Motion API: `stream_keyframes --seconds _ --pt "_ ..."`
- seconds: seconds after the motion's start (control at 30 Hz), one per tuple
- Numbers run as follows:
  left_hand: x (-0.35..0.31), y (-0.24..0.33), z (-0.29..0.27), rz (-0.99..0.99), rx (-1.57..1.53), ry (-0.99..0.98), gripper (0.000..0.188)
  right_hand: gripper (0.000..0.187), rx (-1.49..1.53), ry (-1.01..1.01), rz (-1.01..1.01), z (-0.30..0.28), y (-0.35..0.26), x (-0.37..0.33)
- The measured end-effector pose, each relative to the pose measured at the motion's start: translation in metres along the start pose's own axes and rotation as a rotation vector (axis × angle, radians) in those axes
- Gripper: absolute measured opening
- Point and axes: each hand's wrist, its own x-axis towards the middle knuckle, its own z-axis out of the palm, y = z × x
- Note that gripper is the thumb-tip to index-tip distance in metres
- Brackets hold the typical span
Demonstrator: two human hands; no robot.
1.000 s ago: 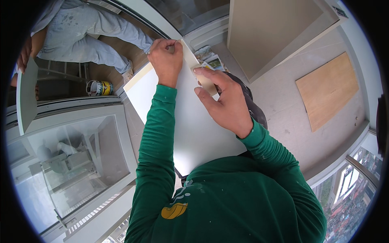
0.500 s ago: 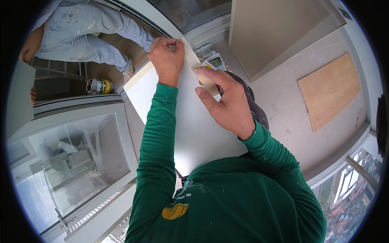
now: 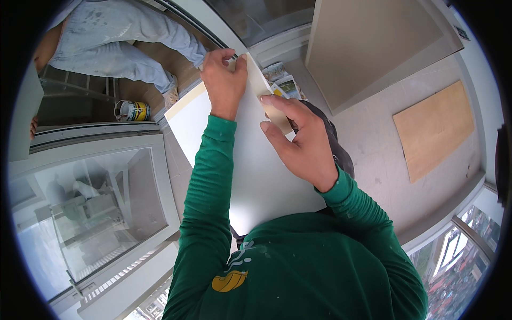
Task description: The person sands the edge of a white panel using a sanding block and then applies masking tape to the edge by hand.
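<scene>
Cream strip (image 3: 257, 76), set along white panel (image 3: 264, 176), is flanked by left hand (image 3: 225, 81), curled at far end (pinch cannot be told), and right hand (image 3: 306, 143), spread, apparently touching it. Judged light, stiff; best held by long edges.

I am watching a plywood sheet (image 3: 434, 132) lying on the pale floor (image 3: 373, 146) at right; a yellow-labelled bucket (image 3: 136, 111) is sitting near a co-worker's stained, light-blue trousers (image 3: 114, 56), and a white-framed glass pane (image 3: 144, 192) is filling the lower left.
</scene>
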Motion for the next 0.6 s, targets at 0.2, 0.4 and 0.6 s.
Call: stream_keyframes --seconds 0.2,0.4,0.6 --pt "0.006 -0.006 -0.017 -0.097 -0.211 -0.09 0.013 0.038 0.031 -0.025 0.068 -0.001 -0.008 0.0" --pt "0.013 -0.006 -0.022 -0.067 -0.106 -0.181 0.024 0.038 -0.002 -0.025 0.002 0.001 -0.003 0.0" --pt "0.017 -0.007 -0.018 -0.054 -0.014 -0.217 0.02 0.039 0.01 -0.039 0.076 -0.003 -0.01 0.0"
